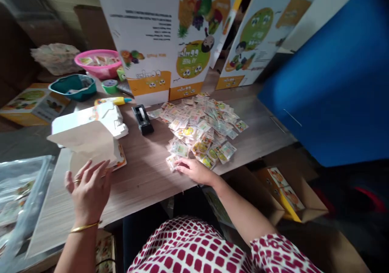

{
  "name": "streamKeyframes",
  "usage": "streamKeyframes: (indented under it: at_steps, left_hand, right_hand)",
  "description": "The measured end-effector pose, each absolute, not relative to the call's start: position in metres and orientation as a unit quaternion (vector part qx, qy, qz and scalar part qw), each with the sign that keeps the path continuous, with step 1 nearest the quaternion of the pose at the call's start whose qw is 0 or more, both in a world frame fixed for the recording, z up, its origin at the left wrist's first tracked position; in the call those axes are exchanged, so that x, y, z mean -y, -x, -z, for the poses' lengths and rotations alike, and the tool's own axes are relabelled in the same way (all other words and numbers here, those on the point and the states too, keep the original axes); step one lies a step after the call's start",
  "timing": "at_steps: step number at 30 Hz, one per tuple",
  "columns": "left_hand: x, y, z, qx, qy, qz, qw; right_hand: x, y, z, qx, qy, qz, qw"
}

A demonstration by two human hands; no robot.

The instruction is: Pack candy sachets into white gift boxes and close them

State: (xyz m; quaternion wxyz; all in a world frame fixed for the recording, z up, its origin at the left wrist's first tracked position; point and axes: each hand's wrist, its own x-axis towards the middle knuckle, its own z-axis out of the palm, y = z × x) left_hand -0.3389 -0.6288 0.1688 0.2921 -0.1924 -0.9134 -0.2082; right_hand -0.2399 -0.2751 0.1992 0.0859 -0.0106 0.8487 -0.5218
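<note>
Head view: left hand (89, 192) open beside carton flap (91, 143); right hand (196, 171) open, flat on packet pile (197, 131); standing carton (146, 33) text unreadable.

Standing here, I can't make out a single word for certain. The printed carton panel (148, 29) at twelve o'clock carries upside-down lines of small black type, while its green circle (193, 60) and orange band (148, 84) bear bold lettering, all too blurred to read. The loose sachets (197, 129) show only tiny, illegible print.
</note>
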Motion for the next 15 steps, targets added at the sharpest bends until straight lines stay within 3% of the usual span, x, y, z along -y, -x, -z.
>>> streamKeyframes:
  at_steps: [11,15]
  left_hand:
    - [0.626,0.349,-0.172,0.929,0.234,0.147,0.246]
    - [0.616,0.348,-0.172,0.93,0.241,0.131,0.245]
  right_hand:
    - [0.248,0.237,-0.199,-0.857,-0.04,0.513,-0.023]
    - [0.257,0.242,-0.181,-0.859,-0.033,0.511,0.006]
